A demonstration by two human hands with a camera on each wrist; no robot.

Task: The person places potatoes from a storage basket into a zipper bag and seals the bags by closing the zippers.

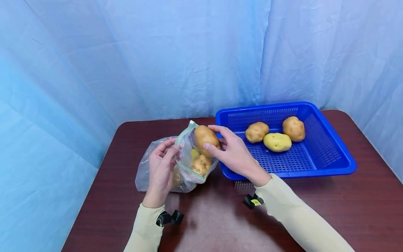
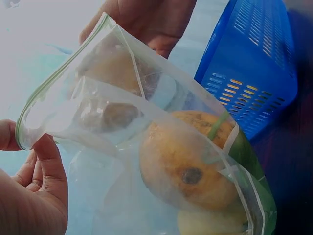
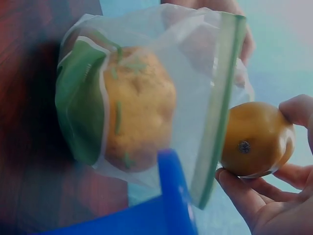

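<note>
The left hand [image 1: 160, 167] pinches the rim of a clear, crinkled plastic bag [image 1: 185, 164] on the dark wooden table [image 1: 346, 210]. At its mouth, at 2 o'clock from that hand, the right hand [image 1: 234, 154] grips a smooth oval potato [image 1: 206, 139]. The right wrist view shows a dark eye on its skin. Farther back, a blue slotted basket [image 1: 327, 154] holds three potatoes [image 1: 277, 134].

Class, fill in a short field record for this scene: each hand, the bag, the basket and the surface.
Left hand: pinches the rim of the clear zip-top plastic bag, holding its mouth open
Right hand: grips a brown potato at the bag's mouth
Bag contents: at least two more potatoes
Blue perforated plastic basket: holds three potatoes
Surface: dark red-brown wooden table
</note>
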